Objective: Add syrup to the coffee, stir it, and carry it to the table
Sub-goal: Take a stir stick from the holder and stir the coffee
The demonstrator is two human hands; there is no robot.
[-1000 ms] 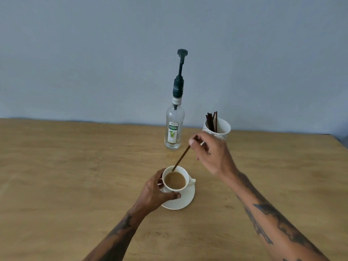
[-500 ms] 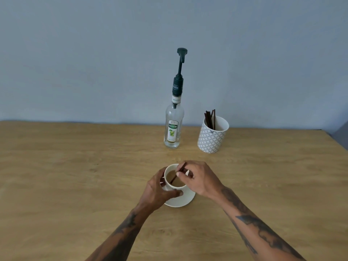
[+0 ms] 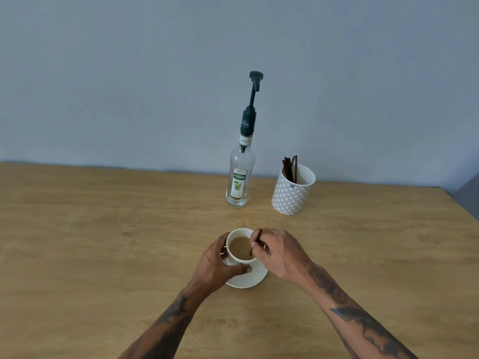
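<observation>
The coffee cup (image 3: 241, 246) sits on its saucer (image 3: 250, 278) on the wooden table (image 3: 103, 242), left hand (image 3: 217, 265) curled round it, right hand (image 3: 278, 253) pinching a dark stirrer (image 3: 255, 242) dipped in the milky coffee. Stirring looks underway and carrying remains. The syrup pump bottle (image 3: 239, 174) and patterned stick holder (image 3: 294, 190) stand well behind.

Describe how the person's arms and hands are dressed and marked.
Both forearms are bare, no sleeves in view. The left forearm and right forearm each carry dark tattoos. The left hand and right hand wear no gloves, and no rings or watch show.
</observation>
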